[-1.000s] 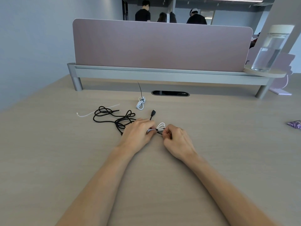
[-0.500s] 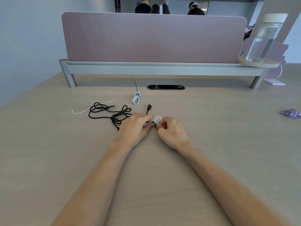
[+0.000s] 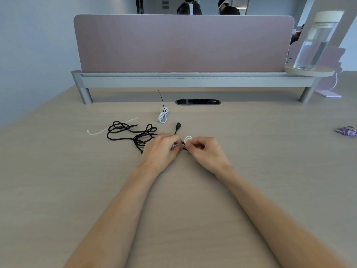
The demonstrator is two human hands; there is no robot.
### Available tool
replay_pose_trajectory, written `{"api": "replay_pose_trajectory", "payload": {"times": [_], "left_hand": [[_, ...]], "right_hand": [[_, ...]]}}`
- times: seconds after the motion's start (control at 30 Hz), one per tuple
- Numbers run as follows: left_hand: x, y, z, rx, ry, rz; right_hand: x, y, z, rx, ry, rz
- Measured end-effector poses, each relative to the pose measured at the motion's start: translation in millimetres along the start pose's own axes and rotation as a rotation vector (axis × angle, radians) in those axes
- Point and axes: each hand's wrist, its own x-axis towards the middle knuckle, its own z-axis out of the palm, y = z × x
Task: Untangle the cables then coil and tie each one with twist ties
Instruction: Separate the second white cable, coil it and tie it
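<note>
My left hand (image 3: 161, 148) pinches a small coiled white cable (image 3: 187, 140) against the desk. My right hand (image 3: 207, 153) grips the dark twist tie (image 3: 182, 143) wrapped around the coil's middle. A loose black cable (image 3: 131, 133) lies tangled just left of my left hand, its plug (image 3: 178, 125) pointing away past my fingers. Farther back sits another white cable bundle (image 3: 163, 115), bound by a black tie whose tail sticks up. A white tie (image 3: 112, 126) lies flat to the left of the black cable.
A pink divider panel (image 3: 183, 43) on a grey rail crosses the back of the desk (image 3: 270, 151), with a cable slot (image 3: 198, 102) before it. A water bottle (image 3: 314, 43) stands on a round shelf at right. A purple wrapper (image 3: 346, 131) lies at the right edge. People stand beyond the panel.
Both hands stay on the white coil with only small finger movements at the tie. The camera has tilted, shifting the scene slightly in frame.
</note>
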Motion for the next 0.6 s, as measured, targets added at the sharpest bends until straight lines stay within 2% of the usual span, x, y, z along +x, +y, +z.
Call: {"api": "replay_pose_trajectory", "payload": {"times": [0.2, 0.4, 0.53, 0.6], "left_hand": [[2, -1, 2, -0.039, -0.009, 0.006], [2, -3, 0, -0.068, -0.019, 0.007], [1, -1, -3, -0.084, -0.033, 0.032], [1, -1, -3, -0.08, -0.027, 0.03]], "right_hand": [[2, 5, 1, 0.008, 0.015, -0.049], [13, 7, 6, 0.071, 0.143, -0.087], [24, -2, 8, -0.086, 0.037, -0.065], [32, -6, 8, -0.054, -0.041, -0.024]]}}
